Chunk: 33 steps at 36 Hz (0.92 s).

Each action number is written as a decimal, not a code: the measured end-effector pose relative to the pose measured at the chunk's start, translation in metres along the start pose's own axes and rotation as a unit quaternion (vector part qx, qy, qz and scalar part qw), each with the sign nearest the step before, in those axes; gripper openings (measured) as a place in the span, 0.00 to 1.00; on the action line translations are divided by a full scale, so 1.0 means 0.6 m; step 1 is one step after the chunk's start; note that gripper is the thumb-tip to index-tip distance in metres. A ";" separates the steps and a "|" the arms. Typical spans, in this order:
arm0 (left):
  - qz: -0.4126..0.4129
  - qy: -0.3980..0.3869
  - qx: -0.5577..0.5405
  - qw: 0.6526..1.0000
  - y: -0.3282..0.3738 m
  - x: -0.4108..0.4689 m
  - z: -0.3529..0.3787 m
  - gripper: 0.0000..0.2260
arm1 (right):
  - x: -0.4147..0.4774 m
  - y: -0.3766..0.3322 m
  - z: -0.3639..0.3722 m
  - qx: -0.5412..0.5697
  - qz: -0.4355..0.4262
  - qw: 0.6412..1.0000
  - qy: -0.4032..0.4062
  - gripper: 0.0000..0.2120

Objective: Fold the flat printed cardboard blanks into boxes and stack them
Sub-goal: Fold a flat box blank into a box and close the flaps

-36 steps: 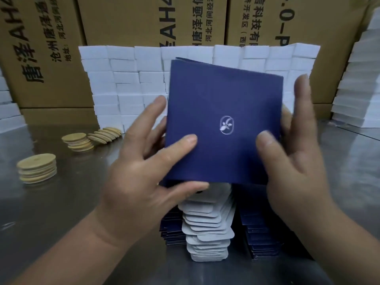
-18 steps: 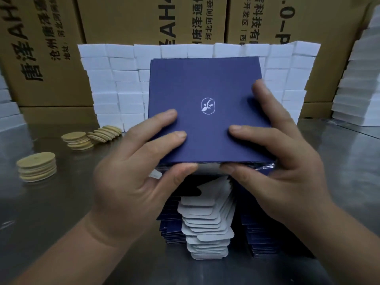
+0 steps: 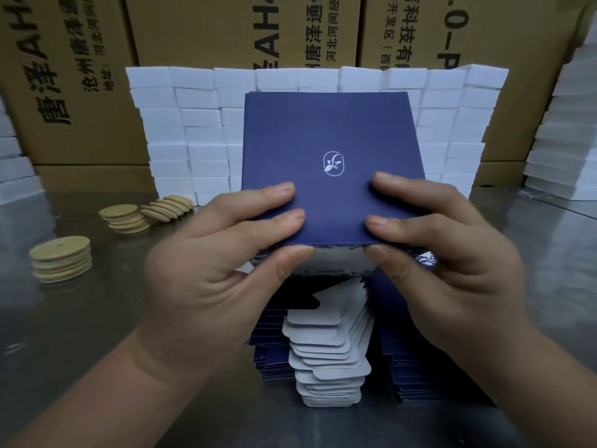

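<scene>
A navy blue cardboard box with a small white logo on its top face is held in the air in the middle of the view. My left hand grips its near left corner, fingers on top and thumb on the front side. My right hand grips the near right corner the same way. The front side shows a pale printed pattern. Under the hands stands a pile of flat blanks, navy with white rounded flaps, on the steel table.
A wall of stacked white blocks stands behind the box, with more white stacks at the right and at the left edge. Piles of tan round discs lie at the left. Brown printed cartons close the back.
The box has gone from a tilted, half-opened sleeve to a squared shape lying level. Both hands slid down to its near edge, thumbs now pressing the front side.
</scene>
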<state>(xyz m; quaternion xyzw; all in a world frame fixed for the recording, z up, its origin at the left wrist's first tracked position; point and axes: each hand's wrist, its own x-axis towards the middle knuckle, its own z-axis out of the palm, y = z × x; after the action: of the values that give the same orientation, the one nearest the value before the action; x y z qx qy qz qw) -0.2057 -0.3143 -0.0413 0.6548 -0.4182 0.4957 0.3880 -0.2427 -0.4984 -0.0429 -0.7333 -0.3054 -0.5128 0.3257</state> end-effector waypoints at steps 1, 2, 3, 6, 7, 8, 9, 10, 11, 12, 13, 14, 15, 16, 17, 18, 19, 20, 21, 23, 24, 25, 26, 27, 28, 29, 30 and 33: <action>-0.002 0.002 -0.006 1.000 0.000 0.000 0.000 0.13 | 0.001 -0.001 0.000 -0.002 -0.002 1.000 0.003 0.09; -0.003 0.003 -0.010 1.000 0.001 0.000 0.000 0.13 | 0.002 -0.002 -0.001 -0.004 -0.005 1.000 0.002 0.09; -0.004 0.004 -0.011 1.000 0.000 0.000 0.001 0.13 | 0.003 -0.002 -0.002 -0.006 -0.009 1.000 -0.002 0.09; -0.014 0.013 -0.014 1.000 -0.003 0.000 0.001 0.14 | 0.006 -0.002 -0.005 -0.003 -0.015 1.000 -0.006 0.10; -0.020 0.015 -0.019 1.000 -0.004 0.001 0.002 0.15 | 0.006 -0.002 -0.006 -0.003 -0.017 1.000 -0.003 0.10; -0.024 0.017 -0.025 0.999 -0.005 0.001 0.002 0.15 | 0.006 -0.003 -0.006 -0.003 -0.018 1.000 0.000 0.10; -0.027 0.017 -0.028 0.999 -0.005 0.001 0.002 0.15 | 0.005 -0.004 -0.005 -0.004 -0.019 1.000 0.001 0.10; -0.028 0.017 -0.028 0.999 -0.006 0.002 0.003 0.15 | 0.005 -0.005 -0.005 -0.004 -0.020 1.000 0.001 0.09; -0.027 0.017 -0.026 0.999 -0.006 0.001 0.003 0.15 | 0.004 -0.006 -0.004 -0.006 -0.020 1.000 0.003 0.09; -0.024 0.017 -0.024 0.999 -0.007 0.001 0.003 0.15 | 0.004 -0.006 -0.004 -0.009 -0.021 1.000 0.006 0.08; -0.021 0.017 -0.023 0.999 -0.007 0.001 0.003 0.14 | 0.004 -0.007 -0.003 -0.012 -0.025 1.000 0.010 0.08; -0.017 0.019 -0.022 0.999 -0.008 0.000 0.004 0.14 | 0.003 -0.007 -0.002 -0.015 -0.030 0.999 0.012 0.08; -0.014 0.021 -0.022 0.999 -0.009 0.000 0.005 0.14 | 0.004 -0.007 -0.002 -0.018 -0.035 0.999 0.012 0.08; -0.012 0.024 -0.021 0.999 -0.010 -0.001 0.005 0.14 | 0.003 -0.006 -0.003 -0.021 -0.039 0.999 0.010 0.08; -0.010 0.028 -0.019 0.999 -0.012 -0.002 0.005 0.13 | 0.003 -0.005 -0.005 -0.018 -0.039 0.999 0.009 0.08; -0.006 0.032 -0.015 0.999 -0.014 -0.002 0.004 0.12 | 0.003 -0.005 -0.006 -0.002 -0.031 0.999 0.015 0.09; -0.004 0.037 -0.009 0.999 -0.018 -0.003 0.004 0.12 | 0.003 -0.006 -0.006 0.035 -0.010 0.999 0.030 0.10; 0.000 0.040 -0.002 0.999 -0.021 -0.003 0.002 0.12 | 0.003 -0.008 -0.007 0.091 0.025 0.994 0.050 0.13; 0.007 0.043 0.006 0.999 -0.025 -0.003 0.001 0.11 | 0.002 -0.008 -0.007 0.135 0.058 0.986 0.076 0.14; 0.027 0.044 0.020 0.998 -0.031 -0.005 0.001 0.11 | 0.002 -0.009 -0.005 0.155 0.119 0.972 0.129 0.16; 0.036 0.045 0.020 0.998 -0.034 -0.006 0.002 0.12 | 0.001 -0.007 -0.003 0.151 0.149 0.967 0.143 0.15; 0.047 0.047 0.018 0.998 -0.037 -0.007 0.004 0.12 | 0.001 -0.003 -0.001 0.150 0.181 0.960 0.150 0.15; 0.057 0.050 0.014 0.997 -0.040 -0.008 0.005 0.12 | 0.001 0.002 0.000 0.152 0.215 0.953 0.149 0.15; 0.063 0.055 0.010 0.996 -0.044 -0.009 0.007 0.12 | 0.001 0.007 0.000 0.155 0.248 0.945 0.145 0.17; 0.063 0.066 0.001 0.996 -0.048 -0.009 0.009 0.13 | 0.003 0.013 0.000 0.160 0.276 0.938 0.139 0.19; 0.055 0.080 -0.012 0.995 -0.053 -0.009 0.010 0.13 | 0.005 0.019 -0.002 0.172 0.298 0.930 0.131 0.20; 0.041 0.095 -0.033 0.994 -0.058 -0.009 0.010 0.13 | 0.007 0.022 -0.005 0.192 0.314 0.922 0.121 0.22; -0.034 0.105 -0.117 0.987 -0.061 -0.009 0.011 0.15 | 0.012 0.024 -0.007 0.267 0.335 0.898 0.104 0.26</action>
<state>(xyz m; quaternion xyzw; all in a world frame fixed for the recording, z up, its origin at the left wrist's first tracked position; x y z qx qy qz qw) -0.1703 -0.3069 -0.0513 0.5634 -0.4075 0.4957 0.5204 -0.2319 -0.5093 -0.0374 -0.6203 -0.1312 -0.3459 0.6917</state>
